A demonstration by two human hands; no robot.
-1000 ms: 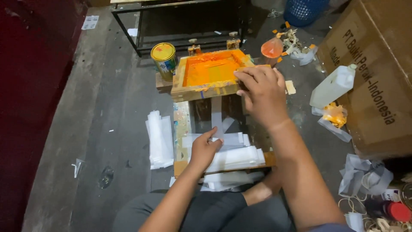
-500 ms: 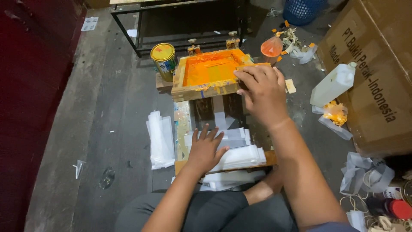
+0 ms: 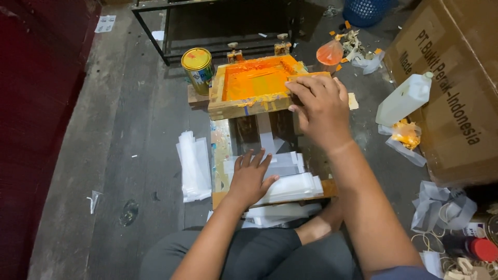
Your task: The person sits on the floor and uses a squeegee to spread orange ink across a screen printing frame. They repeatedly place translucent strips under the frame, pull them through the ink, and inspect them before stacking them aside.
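The left hand (image 3: 250, 179) lies flat, fingers spread open, on a stack of clear plastic sleeves (image 3: 290, 179) resting on the near end of a wooden printing board (image 3: 222, 150). The stack's long axis runs across the board, left to right, with its right end slightly farther from the person. The palm presses the left end of the stack; nothing is gripped.

The right hand (image 3: 321, 106) rests on the near right corner of a wooden screen-printing frame (image 3: 249, 103). The fingers curl over the frame's edge and grip it. The frame sits at the far end of the board, its mesh coated in orange ink (image 3: 254, 80). Its long axis runs left to right, and its near edge is raised above the board.

A yellow-lidded tin can (image 3: 197, 67) stands just beside the frame's far left corner. A second pile of clear sleeves (image 3: 194, 166) lies on the floor just left of the board. A white plastic bottle (image 3: 404, 98) leans against a large cardboard box (image 3: 456, 103) to the right. A bag of orange ink (image 3: 330, 53) lies beyond the frame's right corner.

The surface is a bare, stained grey concrete floor (image 3: 124, 129). A dark metal rack (image 3: 218, 26) stands at the far side, and a dark red wall (image 3: 36, 103) runs along the left.
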